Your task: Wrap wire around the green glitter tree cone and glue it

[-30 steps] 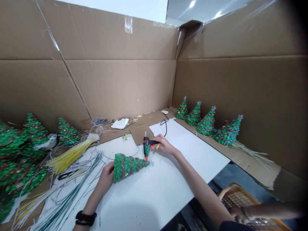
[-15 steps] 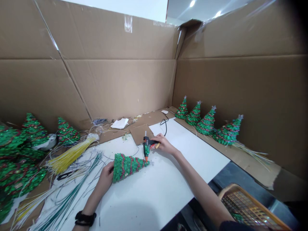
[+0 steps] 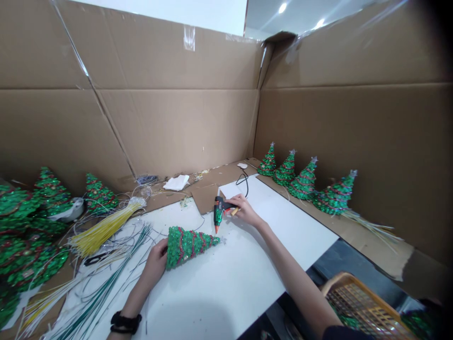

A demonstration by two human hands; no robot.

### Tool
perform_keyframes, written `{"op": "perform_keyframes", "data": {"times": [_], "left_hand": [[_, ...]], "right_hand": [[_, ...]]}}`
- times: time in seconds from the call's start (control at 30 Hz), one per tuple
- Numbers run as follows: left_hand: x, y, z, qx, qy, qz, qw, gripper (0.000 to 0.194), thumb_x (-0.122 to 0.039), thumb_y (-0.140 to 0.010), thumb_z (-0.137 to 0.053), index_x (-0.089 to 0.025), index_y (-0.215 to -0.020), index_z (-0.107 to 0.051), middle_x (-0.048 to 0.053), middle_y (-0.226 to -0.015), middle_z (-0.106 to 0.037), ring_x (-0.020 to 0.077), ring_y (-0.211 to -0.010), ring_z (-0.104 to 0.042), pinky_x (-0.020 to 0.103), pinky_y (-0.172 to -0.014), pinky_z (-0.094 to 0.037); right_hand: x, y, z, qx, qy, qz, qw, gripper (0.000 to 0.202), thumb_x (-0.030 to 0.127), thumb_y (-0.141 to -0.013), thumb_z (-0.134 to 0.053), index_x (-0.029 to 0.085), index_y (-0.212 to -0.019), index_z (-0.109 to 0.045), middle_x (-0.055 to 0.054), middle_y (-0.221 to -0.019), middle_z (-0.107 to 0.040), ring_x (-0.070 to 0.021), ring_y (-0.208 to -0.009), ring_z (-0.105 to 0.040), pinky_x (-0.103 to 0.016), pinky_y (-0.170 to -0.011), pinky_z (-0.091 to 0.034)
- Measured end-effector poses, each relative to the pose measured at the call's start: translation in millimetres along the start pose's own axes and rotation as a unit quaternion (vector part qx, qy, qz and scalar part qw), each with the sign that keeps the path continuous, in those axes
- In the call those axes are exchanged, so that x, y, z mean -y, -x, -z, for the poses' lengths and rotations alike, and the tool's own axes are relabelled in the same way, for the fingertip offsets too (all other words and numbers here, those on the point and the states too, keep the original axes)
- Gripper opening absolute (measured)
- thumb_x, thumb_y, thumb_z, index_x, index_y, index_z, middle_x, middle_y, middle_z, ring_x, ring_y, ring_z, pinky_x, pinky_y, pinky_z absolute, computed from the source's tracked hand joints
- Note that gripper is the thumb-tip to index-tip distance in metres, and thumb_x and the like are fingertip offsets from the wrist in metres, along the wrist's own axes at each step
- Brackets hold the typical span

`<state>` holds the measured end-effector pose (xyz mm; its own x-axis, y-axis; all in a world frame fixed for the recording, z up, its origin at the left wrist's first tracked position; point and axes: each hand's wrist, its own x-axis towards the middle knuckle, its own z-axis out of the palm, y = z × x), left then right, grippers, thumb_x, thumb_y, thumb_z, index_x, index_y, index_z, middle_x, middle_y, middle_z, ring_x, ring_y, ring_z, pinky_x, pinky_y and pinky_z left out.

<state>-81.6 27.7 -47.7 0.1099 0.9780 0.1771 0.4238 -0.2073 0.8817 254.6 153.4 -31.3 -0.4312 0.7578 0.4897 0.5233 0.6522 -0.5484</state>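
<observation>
A small green sequined Christmas tree (image 3: 187, 245) with red bands lies on its side on the white tabletop (image 3: 226, 288), tip pointing right. My left hand (image 3: 155, 264) grips its wide base. My right hand (image 3: 242, 210) holds a black and green glue gun (image 3: 218, 213) with its orange nozzle pointing down, a short way above and behind the tree's tip. The gun's black cord (image 3: 244, 182) runs back toward the cardboard wall.
Finished trees (image 3: 304, 179) stand in a row along the right cardboard wall; more trees (image 3: 31, 222) are heaped at the left. Yellow sticks (image 3: 106, 226) and green wires (image 3: 102, 288) lie left of my hand. A woven basket (image 3: 361, 307) sits at the lower right.
My right hand has lifted the glue gun up and back, away from the tree's tip. Another person's arm at the basket is gone from view.
</observation>
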Motion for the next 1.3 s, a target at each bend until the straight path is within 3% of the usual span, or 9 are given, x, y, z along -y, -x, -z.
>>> {"op": "perform_keyframes", "data": {"times": [0.2, 0.37, 0.6, 0.8, 0.9, 1.0, 1.1, 1.2, 1.3], "left_hand": [[1, 0, -0.1, 0.005, -0.008, -0.001, 1.000, 0.021, -0.024, -0.073, -0.052, -0.015, -0.079, -0.069, 0.007, -0.085, -0.070, 0.0246, -0.084, -0.060, 0.033, -0.076, -0.048], [-4, -1, -0.2, 0.008, -0.042, -0.007, 0.999, 0.022, -0.025, -0.074, -0.050, -0.016, -0.076, -0.070, 0.006, -0.079, -0.070, 0.0255, -0.086, -0.060, 0.035, -0.078, -0.049], [-11, 4, 1.1, -0.016, -0.165, -0.051, 0.985, 0.027, -0.023, -0.077, -0.044, -0.017, -0.076, -0.070, 0.011, -0.088, -0.069, 0.0258, -0.079, -0.061, 0.037, -0.071, -0.050], [-11, 8, 0.1, -0.013, -0.204, -0.082, 0.975, 0.030, -0.020, -0.078, -0.043, -0.018, -0.091, -0.070, 0.016, -0.113, -0.062, 0.0287, -0.107, -0.057, 0.041, -0.092, -0.045], [-7, 6, -1.3, -0.008, -0.172, -0.071, 0.982, 0.033, -0.019, -0.077, -0.043, -0.017, -0.098, -0.069, 0.015, -0.120, -0.060, 0.0290, -0.113, -0.054, 0.043, -0.097, -0.043], [-5, 4, -2.8, -0.009, -0.130, -0.069, 0.989, 0.033, -0.019, -0.077, -0.043, -0.018, -0.097, -0.070, 0.014, -0.118, -0.061, 0.0295, -0.111, -0.055, 0.043, -0.096, -0.043], [-7, 4, -3.9, -0.023, -0.096, -0.064, 0.993, 0.032, -0.019, -0.077, -0.045, -0.018, -0.096, -0.071, 0.013, -0.115, -0.063, 0.0295, -0.108, -0.057, 0.042, -0.093, -0.044], [-10, 4, -4.7, -0.028, -0.073, -0.063, 0.995, 0.030, -0.018, -0.078, -0.047, -0.018, -0.094, -0.072, 0.013, -0.112, -0.065, 0.0287, -0.105, -0.058, 0.041, -0.091, -0.045], [-11, 5, -5.6, -0.027, -0.068, -0.068, 0.995, 0.030, -0.015, -0.078, -0.047, -0.019, -0.095, -0.072, 0.011, -0.109, -0.065, 0.0269, -0.103, -0.058, 0.039, -0.091, -0.045]], "right_hand": [[-30, 4, 14, -0.188, 0.140, -0.182, 0.955, 0.041, 0.042, -0.079, -0.059, 0.014, -0.109, -0.064, -0.011, -0.096, -0.067, -0.0255, -0.092, -0.049, -0.036, -0.086, -0.039], [-45, 10, 12, -0.160, 0.228, -0.388, 0.879, 0.036, 0.041, -0.082, -0.049, 0.017, -0.102, -0.066, -0.009, -0.087, -0.067, -0.0258, -0.094, -0.053, -0.029, -0.072, -0.040], [-51, 0, -2, -0.147, 0.255, -0.389, 0.873, 0.031, 0.038, -0.078, -0.052, 0.015, -0.093, -0.066, -0.010, -0.095, -0.062, -0.0242, -0.090, -0.055, -0.029, -0.071, -0.040], [-51, -3, -6, -0.135, 0.269, -0.379, 0.875, 0.038, 0.042, -0.078, -0.056, 0.012, -0.100, -0.064, -0.013, -0.098, -0.060, -0.0270, -0.095, -0.052, -0.033, -0.078, -0.039], [-44, -2, -4, -0.185, 0.270, -0.366, 0.871, 0.051, 0.048, -0.078, -0.057, 0.009, -0.110, -0.060, -0.017, -0.103, -0.058, -0.0310, -0.100, -0.047, -0.039, -0.086, -0.037], [-22, -1, -3, -0.221, 0.172, -0.253, 0.926, 0.045, 0.047, -0.081, -0.054, 0.012, -0.110, -0.060, -0.015, -0.103, -0.058, -0.0282, -0.098, -0.048, -0.039, -0.087, -0.038], [12, 2, -6, -0.041, -0.036, -0.109, 0.992, 0.034, 0.044, -0.085, -0.051, 0.019, -0.104, -0.063, -0.007, -0.092, -0.063, -0.0217, -0.090, -0.053, -0.034, -0.083, -0.041], [41, 7, -13, 0.157, -0.132, -0.032, 0.978, 0.034, 0.042, -0.083, -0.057, 0.022, -0.110, -0.064, -0.004, -0.092, -0.067, -0.0203, -0.093, -0.052, -0.033, -0.086, -0.041], [53, 9, -18, 0.246, -0.151, -0.005, 0.958, 0.034, 0.039, -0.081, -0.060, 0.022, -0.110, -0.065, -0.005, -0.094, -0.067, -0.0199, -0.092, -0.053, -0.033, -0.085, -0.042]]}}
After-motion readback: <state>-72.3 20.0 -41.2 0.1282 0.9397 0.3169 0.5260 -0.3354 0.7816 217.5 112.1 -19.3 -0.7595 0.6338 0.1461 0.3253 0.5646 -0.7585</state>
